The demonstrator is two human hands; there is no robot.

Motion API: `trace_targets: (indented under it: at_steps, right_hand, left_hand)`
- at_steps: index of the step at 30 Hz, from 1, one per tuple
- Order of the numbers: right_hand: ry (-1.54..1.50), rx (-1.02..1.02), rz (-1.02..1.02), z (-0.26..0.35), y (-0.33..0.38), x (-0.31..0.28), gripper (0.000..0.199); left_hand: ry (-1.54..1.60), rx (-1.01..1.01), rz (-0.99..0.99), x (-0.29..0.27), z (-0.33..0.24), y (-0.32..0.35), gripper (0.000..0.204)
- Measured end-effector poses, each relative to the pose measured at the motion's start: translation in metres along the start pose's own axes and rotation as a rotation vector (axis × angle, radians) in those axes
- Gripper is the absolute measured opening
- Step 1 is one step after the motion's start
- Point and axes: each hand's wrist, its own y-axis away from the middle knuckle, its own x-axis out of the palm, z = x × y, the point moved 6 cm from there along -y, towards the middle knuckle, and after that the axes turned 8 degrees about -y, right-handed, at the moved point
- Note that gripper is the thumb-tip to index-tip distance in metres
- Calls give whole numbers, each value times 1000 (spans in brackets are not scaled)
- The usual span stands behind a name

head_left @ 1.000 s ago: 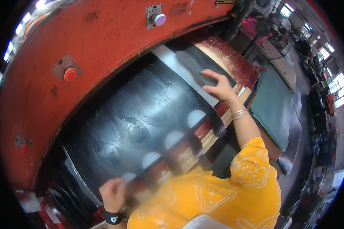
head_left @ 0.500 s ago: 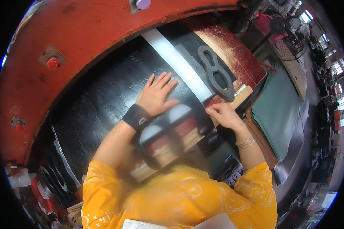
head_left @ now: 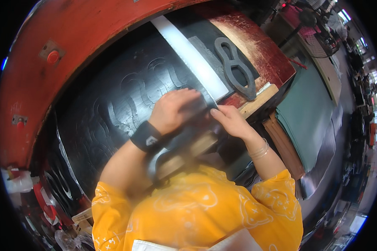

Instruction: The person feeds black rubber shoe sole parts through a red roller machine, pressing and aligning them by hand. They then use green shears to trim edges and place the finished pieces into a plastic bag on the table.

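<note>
I judge the step in hand to be the handling of the black sheet [head_left: 113,108] on the bed of the red press [head_left: 67,46]: both hands meet at its near right edge, just left of centre frame. My left hand [head_left: 174,111], with a black wristband [head_left: 145,137] on its wrist, lies curled knuckles-up on the sheet, its fingers folded down over the edge; it seems to grip the material, though I cannot see under the fingers. My right hand [head_left: 230,122] comes in from the lower right, fingers half closed and pinching at the same edge, its fingertips touching or nearly touching the left hand's. Whether it truly has hold of the sheet I cannot tell.

The sheet spreads from the hands toward the upper left, faint outline cuts showing in its surface. Just above the hands a white bar [head_left: 192,56] runs diagonally up the frame, and beyond it a dark metal cutting die [head_left: 234,69] of figure-eight shape lies on the worn red board [head_left: 264,54]. Stacked green sheets [head_left: 310,113] sit at the right.

As I read it, the next move calls for a firm two-handed hold on that edge.
</note>
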Motion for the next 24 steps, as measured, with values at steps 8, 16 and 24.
trace_targets:
  at_steps: [8, 16, 24]
  right_hand:
    - [113, -58, -422, 38, 12, -27, 23]
    - [72, -145, 680, 51, -24, 77, 30]
    - [-619, 71, 652, 29, -34, 83, 18]
  left_hand:
    - [590, -176, -698, -179, 51, 38, 24]
    - [-40, 89, 240, -32, -5, 95, 65]
    - [-159, 107, 152, -22, -3, 102, 82]
